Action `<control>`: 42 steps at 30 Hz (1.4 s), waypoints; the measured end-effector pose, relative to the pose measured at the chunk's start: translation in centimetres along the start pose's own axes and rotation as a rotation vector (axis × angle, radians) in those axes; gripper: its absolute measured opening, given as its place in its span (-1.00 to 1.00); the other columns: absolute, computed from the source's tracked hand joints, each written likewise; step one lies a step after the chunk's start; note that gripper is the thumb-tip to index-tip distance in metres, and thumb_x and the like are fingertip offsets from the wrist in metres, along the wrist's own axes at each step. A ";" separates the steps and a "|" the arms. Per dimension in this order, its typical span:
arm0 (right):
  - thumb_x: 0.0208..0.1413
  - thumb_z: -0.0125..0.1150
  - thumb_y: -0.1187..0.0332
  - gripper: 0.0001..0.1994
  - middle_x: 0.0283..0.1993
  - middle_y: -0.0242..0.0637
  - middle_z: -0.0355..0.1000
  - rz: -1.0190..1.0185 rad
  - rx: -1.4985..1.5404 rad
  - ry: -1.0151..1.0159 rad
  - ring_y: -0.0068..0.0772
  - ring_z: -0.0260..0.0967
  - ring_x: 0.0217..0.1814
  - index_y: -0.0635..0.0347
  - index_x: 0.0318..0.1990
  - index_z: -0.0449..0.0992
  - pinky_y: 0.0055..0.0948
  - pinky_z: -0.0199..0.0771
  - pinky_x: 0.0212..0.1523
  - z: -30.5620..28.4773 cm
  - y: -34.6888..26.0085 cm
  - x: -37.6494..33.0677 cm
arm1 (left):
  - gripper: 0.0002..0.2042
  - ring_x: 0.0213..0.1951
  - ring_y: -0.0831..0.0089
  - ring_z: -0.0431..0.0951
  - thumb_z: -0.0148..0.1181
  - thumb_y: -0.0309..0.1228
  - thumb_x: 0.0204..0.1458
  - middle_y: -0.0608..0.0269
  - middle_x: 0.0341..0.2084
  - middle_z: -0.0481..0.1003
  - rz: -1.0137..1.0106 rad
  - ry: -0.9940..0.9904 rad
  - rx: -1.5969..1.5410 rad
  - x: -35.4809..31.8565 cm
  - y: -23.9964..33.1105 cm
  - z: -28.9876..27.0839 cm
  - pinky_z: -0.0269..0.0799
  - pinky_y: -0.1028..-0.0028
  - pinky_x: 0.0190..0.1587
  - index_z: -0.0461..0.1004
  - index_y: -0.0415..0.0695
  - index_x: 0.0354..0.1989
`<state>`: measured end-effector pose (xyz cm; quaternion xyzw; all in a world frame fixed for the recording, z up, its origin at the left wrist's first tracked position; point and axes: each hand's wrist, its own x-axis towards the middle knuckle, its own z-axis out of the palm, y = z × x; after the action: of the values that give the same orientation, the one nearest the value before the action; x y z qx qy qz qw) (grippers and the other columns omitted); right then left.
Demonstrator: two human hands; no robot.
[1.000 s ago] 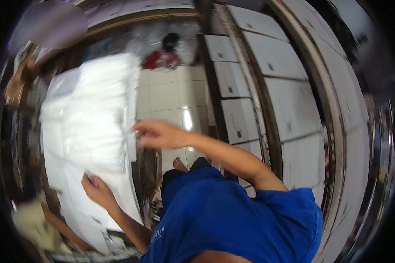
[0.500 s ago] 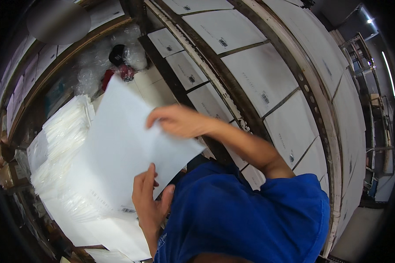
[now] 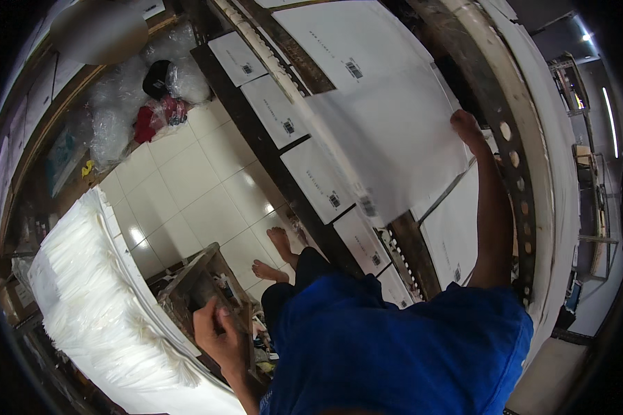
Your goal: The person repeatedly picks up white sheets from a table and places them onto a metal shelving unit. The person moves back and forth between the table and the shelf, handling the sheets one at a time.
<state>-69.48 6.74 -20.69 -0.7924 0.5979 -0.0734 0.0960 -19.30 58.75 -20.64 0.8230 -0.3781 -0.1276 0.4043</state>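
So the right hand [image 3: 467, 128] pinches a big white sheet [image 3: 394, 142] by its edge, spread flat over the rack [image 3: 304, 173]. Left hand [image 3: 214, 332] rests loose and empty beside the paper stack [image 3: 97, 311].

Blue short-sleeved shirt [image 3: 401, 346], dark trousers [image 3: 294, 290], bare feet [image 3: 273, 256], bare forearms

White glossy tiled floor [image 3: 187, 187], glare spots on it. Dark wooden rack [image 3: 270, 149] ran diagonally, laid with white printed sheets [image 3: 277, 111]. Clear plastic bags [image 3: 118, 104] heaped in far corner with red and black items. Perforated metal upright [image 3: 516, 173] at right. Strip light [image 3: 610, 117] glowed far right. Small wooden crate [image 3: 208, 277] stood on floor.
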 end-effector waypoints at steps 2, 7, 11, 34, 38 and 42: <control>0.01 0.05 0.45 -0.91 -0.41 -0.27 0.41 -0.018 -0.116 0.076 -0.41 0.38 -0.31 0.19 -0.35 0.47 -0.40 0.35 -0.25 2.2 4.2 1.7 | -0.83 -0.49 0.33 0.39 0.11 -0.58 0.02 0.08 -0.49 0.39 -0.023 -0.082 0.003 0.2 -0.7 1.8 0.31 0.44 -0.41 0.48 -0.30 -0.19; -0.06 0.03 0.47 -0.88 -0.40 -0.10 0.49 0.093 -0.154 0.212 -0.15 0.48 -0.28 0.16 -0.41 0.51 -0.27 0.42 -0.26 4.4 9.8 4.5 | -0.81 -0.50 0.27 0.44 0.16 -0.58 0.00 0.07 -0.49 0.43 -0.101 -0.240 0.047 -0.2 -2.4 5.1 0.37 0.37 -0.42 0.48 -0.28 -0.19; -0.07 -0.01 0.49 -0.87 -0.39 -0.14 0.49 0.133 -0.328 0.403 -0.12 0.48 -0.27 0.12 -0.41 0.50 -0.24 0.43 -0.23 3.5 10.0 5.9 | -0.81 -0.49 0.17 0.49 0.16 -0.57 -0.01 0.02 -0.45 0.46 -0.174 -0.295 0.095 -0.2 -3.0 6.5 0.40 0.31 -0.44 0.48 -0.28 -0.18; 0.11 -0.01 0.31 -0.80 -0.20 -0.03 0.44 0.194 -0.620 0.354 0.07 0.37 -0.11 0.18 -0.19 0.43 -0.11 0.34 -0.05 6.4 21.7 8.3 | -0.78 -0.51 0.19 0.47 0.20 -0.53 -0.05 0.07 -0.53 0.42 -0.104 -0.304 0.187 0.9 -2.1 8.2 0.39 0.31 -0.44 0.49 -0.26 -0.19; 0.21 -0.03 0.20 -0.63 0.06 -0.08 0.40 -0.328 -1.096 0.692 -0.11 0.28 0.18 0.25 0.05 0.42 -0.18 0.20 0.22 2.2 23.6 13.7 | -0.77 -0.48 0.16 0.49 0.23 -0.51 -0.08 0.09 -0.50 0.43 -0.195 -0.151 0.068 0.0 -3.2 5.1 0.42 0.29 -0.40 0.49 -0.21 -0.19; 0.26 -0.09 0.18 -0.64 0.03 -0.12 0.45 -0.237 -0.629 0.600 -0.17 0.38 0.08 0.26 -0.05 0.50 -0.25 0.34 0.11 10.3 9.7 13.0 | -0.75 -0.46 0.19 0.50 0.22 -0.56 -0.07 0.07 -0.44 0.45 -0.162 0.058 0.111 1.2 0.3 1.6 0.42 0.36 -0.39 0.49 -0.23 -0.17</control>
<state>-72.56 -7.66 -33.00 -0.7896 0.4978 -0.1253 -0.3362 -19.45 56.84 -21.36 0.8754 -0.3048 -0.1149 0.3573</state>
